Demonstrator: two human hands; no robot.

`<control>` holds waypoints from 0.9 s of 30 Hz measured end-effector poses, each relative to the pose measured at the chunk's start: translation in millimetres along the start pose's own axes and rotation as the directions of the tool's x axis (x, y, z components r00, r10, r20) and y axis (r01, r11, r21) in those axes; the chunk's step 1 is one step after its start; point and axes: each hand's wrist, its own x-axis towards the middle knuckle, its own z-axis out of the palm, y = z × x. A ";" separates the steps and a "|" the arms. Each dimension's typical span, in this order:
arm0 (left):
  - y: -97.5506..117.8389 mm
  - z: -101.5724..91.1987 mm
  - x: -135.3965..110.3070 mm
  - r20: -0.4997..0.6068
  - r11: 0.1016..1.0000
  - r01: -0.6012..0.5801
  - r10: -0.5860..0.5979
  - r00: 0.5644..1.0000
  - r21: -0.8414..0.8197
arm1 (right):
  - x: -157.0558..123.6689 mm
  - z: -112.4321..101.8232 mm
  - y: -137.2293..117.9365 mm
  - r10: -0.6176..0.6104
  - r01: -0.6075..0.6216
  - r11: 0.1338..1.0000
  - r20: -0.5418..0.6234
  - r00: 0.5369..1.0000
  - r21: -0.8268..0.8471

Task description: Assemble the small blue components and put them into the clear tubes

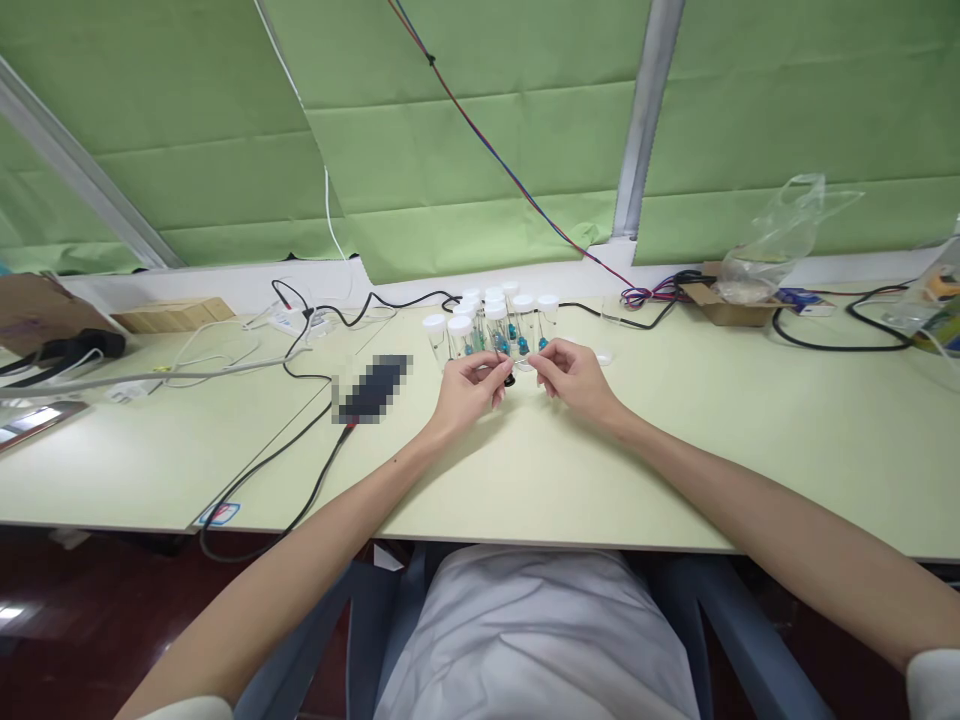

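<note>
Above the table, my left hand (466, 392) is closed in a pinch, thumb against forefinger. My right hand (576, 380) pinches from the other side, its fingertips a short way off. Between them runs a thin whitish strand (520, 362), too fine to make out exactly. A small black piece (510, 380) shows by the left fingertips; whether it is joined to the strand I cannot tell. Just beyond the hands stands a cluster of several clear vials (437, 340) with white caps and blue-green contents. My fingers partly hide the nearest ones.
A blurred-out dark device (375, 388) with a black cable (324, 485) lies on the left. Farther left are wooden blocks (176, 315) and a phone-like slab (37, 425). An open cardboard box (731, 310) holding a plastic bag (780, 240) stands at the back right, near bundled wires (645, 296).
</note>
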 end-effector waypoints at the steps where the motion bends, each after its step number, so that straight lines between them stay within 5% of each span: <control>1: -0.2 0.0 -0.1 0.000 1.000 -0.002 0.002 1.000 0.006 | -0.3 0.1 -0.9 0.006 -0.006 1.000 0.005 1.000 -0.004; 12: 2.2 0.3 -1.8 0.006 0.996 -0.049 0.048 0.999 0.075 | -0.6 3.9 -6.9 0.135 -0.135 0.991 0.053 0.989 0.001; 27: -2.4 -3.8 3.5 -0.027 1.000 0.017 -0.017 0.999 -0.020 | 0.7 3.5 -4.3 0.040 -0.044 0.997 0.061 0.997 0.069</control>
